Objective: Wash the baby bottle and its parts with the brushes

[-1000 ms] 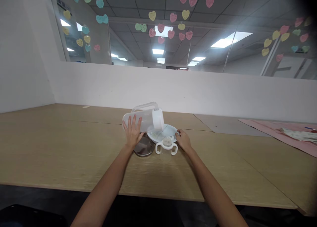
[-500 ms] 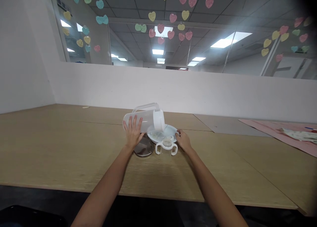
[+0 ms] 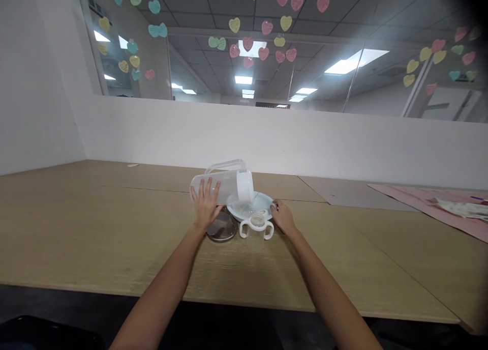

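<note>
A translucent pitcher [image 3: 229,185] with a white lid lies tilted on its side, its handle upward and its lid end over a pale plate [image 3: 261,203]. My left hand [image 3: 205,202] is on the near side of the pitcher, fingers spread round its body. My right hand [image 3: 282,215] pinches the plate's right rim. In front of the plate stands a small clear cup [image 3: 256,223] with two white handles. A dark round lid or dish [image 3: 221,227] lies to the cup's left, below the pitcher, partly hidden by my left hand.
The wooden table [image 3: 114,228] runs to a white wall. At the far right lies a pink sheet [image 3: 415,201] with a patterned cloth [image 3: 461,208] on it, beside a grey mat [image 3: 354,195]. A small pale piece [image 3: 133,165] lies at the back left.
</note>
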### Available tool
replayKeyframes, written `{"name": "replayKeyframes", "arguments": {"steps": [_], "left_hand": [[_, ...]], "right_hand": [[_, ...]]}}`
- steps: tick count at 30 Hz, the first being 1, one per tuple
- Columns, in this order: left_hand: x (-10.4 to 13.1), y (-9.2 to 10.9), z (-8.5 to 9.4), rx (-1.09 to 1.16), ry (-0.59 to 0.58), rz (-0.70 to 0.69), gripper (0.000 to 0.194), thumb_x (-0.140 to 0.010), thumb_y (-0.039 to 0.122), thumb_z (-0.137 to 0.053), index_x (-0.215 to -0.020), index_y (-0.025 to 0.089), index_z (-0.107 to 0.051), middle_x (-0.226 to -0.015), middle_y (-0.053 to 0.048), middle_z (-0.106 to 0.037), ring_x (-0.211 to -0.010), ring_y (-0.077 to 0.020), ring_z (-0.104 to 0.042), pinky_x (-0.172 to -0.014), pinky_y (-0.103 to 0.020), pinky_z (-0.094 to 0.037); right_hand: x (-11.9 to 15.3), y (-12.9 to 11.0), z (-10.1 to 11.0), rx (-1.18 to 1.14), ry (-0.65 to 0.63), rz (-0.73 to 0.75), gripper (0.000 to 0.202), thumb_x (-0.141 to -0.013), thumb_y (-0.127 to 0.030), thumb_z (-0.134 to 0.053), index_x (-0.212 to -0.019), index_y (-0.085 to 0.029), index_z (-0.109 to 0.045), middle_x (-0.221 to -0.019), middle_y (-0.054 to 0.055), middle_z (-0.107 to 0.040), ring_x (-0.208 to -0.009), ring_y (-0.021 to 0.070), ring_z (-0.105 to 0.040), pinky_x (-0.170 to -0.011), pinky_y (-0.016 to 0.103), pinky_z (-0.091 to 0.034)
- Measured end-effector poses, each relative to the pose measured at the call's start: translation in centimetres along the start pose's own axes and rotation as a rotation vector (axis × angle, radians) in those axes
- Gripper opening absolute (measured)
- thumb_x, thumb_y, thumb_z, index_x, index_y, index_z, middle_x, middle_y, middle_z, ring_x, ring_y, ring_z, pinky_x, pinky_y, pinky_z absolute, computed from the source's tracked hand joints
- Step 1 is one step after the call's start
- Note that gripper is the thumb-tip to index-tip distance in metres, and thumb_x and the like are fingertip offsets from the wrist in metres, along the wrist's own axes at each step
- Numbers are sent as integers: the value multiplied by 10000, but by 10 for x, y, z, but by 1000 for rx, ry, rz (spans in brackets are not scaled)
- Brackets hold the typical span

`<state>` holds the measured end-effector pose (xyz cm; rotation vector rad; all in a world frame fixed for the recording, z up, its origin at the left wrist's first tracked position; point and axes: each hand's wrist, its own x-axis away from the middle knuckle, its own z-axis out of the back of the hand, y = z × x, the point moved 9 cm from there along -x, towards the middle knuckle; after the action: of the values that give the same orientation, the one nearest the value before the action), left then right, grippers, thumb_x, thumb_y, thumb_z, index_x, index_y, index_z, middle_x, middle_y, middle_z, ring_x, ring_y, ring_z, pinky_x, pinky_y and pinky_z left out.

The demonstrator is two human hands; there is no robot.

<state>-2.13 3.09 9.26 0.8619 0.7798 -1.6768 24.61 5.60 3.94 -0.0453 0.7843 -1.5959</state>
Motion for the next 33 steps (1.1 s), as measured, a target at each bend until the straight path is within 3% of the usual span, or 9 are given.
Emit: {"name": "replayKeyframes", "arguments": {"steps": [17, 33], "left_hand": [[1, 1, 5, 32, 101, -44, 723, -718, 461, -521, -1331, 189, -251, -1386, -151, -253, -1285, -347, -146, -993, -597, -72], [1, -5, 3, 68, 90, 27, 777, -703, 517, -515, -1335, 157, -243, -1384, -162, -252, -1268, -347, -195, -1005, -568, -72]], "right_hand": [[-1, 1, -2, -7, -19, 1, 352, -819, -263, -349, -1104, -125, -502, -1016, 96, -593, -919, 193, -541, -763, 251, -363], [0, 2, -1, -1, -18, -6, 349, -822, -275, -348, -1104, -138, -502, -974, 91, -600, -882, 185, -548, -741, 249, -365]]}}
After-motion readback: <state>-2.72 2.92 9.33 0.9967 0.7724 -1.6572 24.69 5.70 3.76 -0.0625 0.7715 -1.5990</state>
